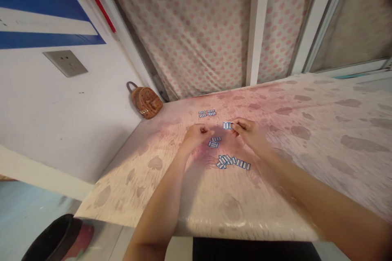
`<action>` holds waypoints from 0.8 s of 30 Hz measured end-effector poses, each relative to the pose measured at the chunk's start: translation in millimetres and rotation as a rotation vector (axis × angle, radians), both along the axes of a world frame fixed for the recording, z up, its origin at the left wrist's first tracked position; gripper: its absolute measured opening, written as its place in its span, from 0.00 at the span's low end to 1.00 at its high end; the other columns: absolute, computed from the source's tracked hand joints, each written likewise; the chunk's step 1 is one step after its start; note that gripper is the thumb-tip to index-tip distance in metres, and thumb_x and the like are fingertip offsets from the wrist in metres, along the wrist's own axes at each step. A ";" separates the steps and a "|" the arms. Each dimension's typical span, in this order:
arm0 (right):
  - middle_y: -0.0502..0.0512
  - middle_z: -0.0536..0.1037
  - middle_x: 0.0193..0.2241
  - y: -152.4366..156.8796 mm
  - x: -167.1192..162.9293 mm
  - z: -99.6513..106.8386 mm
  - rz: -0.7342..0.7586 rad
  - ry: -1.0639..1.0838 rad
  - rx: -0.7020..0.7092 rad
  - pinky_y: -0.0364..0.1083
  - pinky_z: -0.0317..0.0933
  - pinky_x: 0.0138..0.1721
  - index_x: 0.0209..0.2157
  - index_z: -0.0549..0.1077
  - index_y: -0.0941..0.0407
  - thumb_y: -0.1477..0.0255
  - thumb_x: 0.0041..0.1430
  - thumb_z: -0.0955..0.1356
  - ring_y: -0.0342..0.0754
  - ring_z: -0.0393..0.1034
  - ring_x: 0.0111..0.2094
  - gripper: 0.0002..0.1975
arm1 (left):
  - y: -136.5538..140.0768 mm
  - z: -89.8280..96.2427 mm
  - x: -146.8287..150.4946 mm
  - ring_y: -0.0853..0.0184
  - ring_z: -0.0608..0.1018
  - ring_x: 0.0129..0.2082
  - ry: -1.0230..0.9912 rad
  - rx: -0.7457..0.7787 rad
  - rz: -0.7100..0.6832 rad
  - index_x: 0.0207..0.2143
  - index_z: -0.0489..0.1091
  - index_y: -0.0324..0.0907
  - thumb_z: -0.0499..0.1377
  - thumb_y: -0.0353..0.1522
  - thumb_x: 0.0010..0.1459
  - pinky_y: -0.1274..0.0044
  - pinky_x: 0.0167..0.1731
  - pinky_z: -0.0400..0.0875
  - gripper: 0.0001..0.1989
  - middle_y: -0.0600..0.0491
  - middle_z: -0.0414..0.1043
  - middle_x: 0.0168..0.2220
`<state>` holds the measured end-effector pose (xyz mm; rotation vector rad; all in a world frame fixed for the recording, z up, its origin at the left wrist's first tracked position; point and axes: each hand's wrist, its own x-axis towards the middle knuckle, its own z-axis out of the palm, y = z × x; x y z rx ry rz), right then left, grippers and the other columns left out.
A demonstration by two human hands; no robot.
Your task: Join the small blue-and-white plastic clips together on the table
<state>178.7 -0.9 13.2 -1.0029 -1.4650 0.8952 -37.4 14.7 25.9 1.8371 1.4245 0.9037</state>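
My right hand (pixel 243 129) pinches a small white card with blue edging (pixel 227 125) just above the table. To its left, my left hand (pixel 199 133) is closed with thumb and fingers together; whether anything sits in it is hidden. A small pile of similar blue-and-white cards (pixel 214 144) lies just below and right of my left hand. Nearer to me, several more lie overlapping in a loose fan (pixel 234 162). Beyond my hands, another group (pixel 207 113) lies in neat rows. Any print on the cards is too small to read.
A patterned cloth (pixel 226 208) covers the table. At its back left corner, a small brown backpack-shaped bag (pixel 147 102) rests against the white wall (pixel 101 98), which has a socket (pixel 65 63). Dotted curtains (pixel 196 28) hang behind. A dark bin (pixel 55 238) stands on the floor at left.
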 end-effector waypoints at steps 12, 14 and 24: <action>0.50 0.74 0.22 2.4 1.8 -1.1 -0.017 0.016 -0.003 0.44 0.63 0.29 0.26 0.71 0.55 0.64 0.56 0.65 0.43 0.67 0.23 0.10 | 6.6 -14.6 -8.3 0.70 0.71 0.27 0.268 -0.103 -0.159 0.26 0.70 0.40 0.69 0.31 0.44 0.79 0.28 0.62 0.10 0.57 0.70 0.26; 0.50 0.75 0.22 2.6 1.7 -1.3 -0.011 0.024 -0.003 0.44 0.63 0.29 0.26 0.71 0.55 0.64 0.56 0.66 0.43 0.67 0.24 0.10 | 6.3 -12.4 -10.2 0.70 0.71 0.27 0.213 -0.121 -0.189 0.26 0.70 0.40 0.68 0.30 0.44 0.79 0.28 0.62 0.08 0.57 0.70 0.25; 0.51 0.75 0.22 4.1 -0.1 -2.1 -0.018 0.037 -0.023 0.44 0.64 0.28 0.26 0.71 0.55 0.59 0.56 0.67 0.43 0.67 0.24 0.14 | 4.1 9.1 -31.6 0.71 0.67 0.22 0.110 -0.172 -0.245 0.21 0.73 0.37 0.70 0.43 0.41 0.78 0.25 0.57 0.17 0.55 0.68 0.20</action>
